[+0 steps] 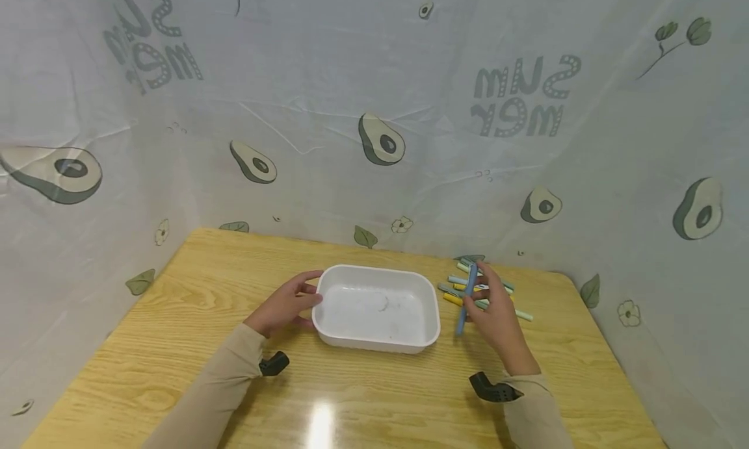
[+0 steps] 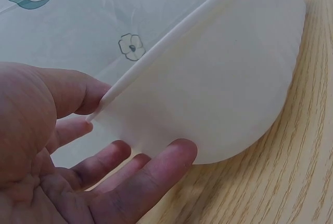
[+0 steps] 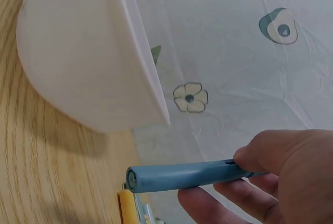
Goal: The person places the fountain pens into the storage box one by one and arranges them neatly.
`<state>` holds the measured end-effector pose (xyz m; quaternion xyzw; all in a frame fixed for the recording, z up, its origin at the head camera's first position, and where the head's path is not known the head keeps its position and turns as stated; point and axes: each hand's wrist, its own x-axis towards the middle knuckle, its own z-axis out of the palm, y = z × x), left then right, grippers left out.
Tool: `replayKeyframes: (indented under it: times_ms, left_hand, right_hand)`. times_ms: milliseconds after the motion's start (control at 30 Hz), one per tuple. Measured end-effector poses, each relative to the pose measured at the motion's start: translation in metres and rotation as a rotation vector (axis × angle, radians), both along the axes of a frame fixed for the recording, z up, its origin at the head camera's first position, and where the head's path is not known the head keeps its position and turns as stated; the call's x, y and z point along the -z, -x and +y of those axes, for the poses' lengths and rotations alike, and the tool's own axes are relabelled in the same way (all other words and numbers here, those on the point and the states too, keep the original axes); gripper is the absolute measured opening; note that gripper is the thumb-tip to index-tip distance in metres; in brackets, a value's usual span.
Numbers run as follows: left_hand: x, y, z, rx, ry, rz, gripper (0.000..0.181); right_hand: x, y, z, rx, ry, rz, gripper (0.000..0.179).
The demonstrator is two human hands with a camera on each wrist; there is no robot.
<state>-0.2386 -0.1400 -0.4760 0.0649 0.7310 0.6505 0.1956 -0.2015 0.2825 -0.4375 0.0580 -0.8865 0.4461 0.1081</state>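
A white rectangular plastic tray point(image 1: 368, 342) sits on the wooden table, with nothing but faint marks on its floor. My left hand point(image 1: 288, 303) grips its left end; in the left wrist view the thumb point(image 2: 83, 91) lies at the rim and the fingers are under and along the outer wall. To the right of the tray, my right hand point(image 1: 497, 312) pinches a blue pen point(image 3: 177, 176) between thumb and fingers, above the table. Just behind and below that hand lie several loose pens, among them a yellow pen point(image 1: 453, 299) and a pale green pen point(image 1: 524, 316).
The wooden table point(image 1: 363, 397) ends at a hanging sheet point(image 1: 316, 176) printed with avocados, which closes off the back and both sides. A black wrist mount point(image 1: 491, 390) sits at the right sleeve and another black mount point(image 1: 274, 364) at the left.
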Motion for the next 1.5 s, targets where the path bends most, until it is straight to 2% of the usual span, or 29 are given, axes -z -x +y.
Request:
replayKeyframes:
  times_ms: [233, 500, 967, 1133, 1500]
  left_hand:
    - [0.003, 0.001, 0.001, -0.005, 0.025, 0.004, 0.060]
    - [0.003, 0.002, 0.001, 0.008, 0.017, 0.012, 0.061]
    - [0.001, 0.000, 0.000, 0.002, 0.012, 0.002, 0.059]
    - [0.001, 0.000, 0.000, 0.001, 0.009, -0.001, 0.058]
    - [0.001, 0.001, 0.001, -0.004, 0.024, 0.001, 0.060]
  right_hand:
    - [-0.004, -0.001, -0.005, -0.013, 0.064, 0.032, 0.080]
    - [-0.017, -0.001, -0.021, -0.086, 0.163, 0.026, 0.079]
    - [-0.019, 0.016, -0.078, -0.171, 0.230, -0.115, 0.078]
    - [-0.015, 0.019, -0.103, -0.170, 0.265, -0.179, 0.077]
    - [-0.002, 0.026, -0.149, -0.147, 0.266, -0.315, 0.075]
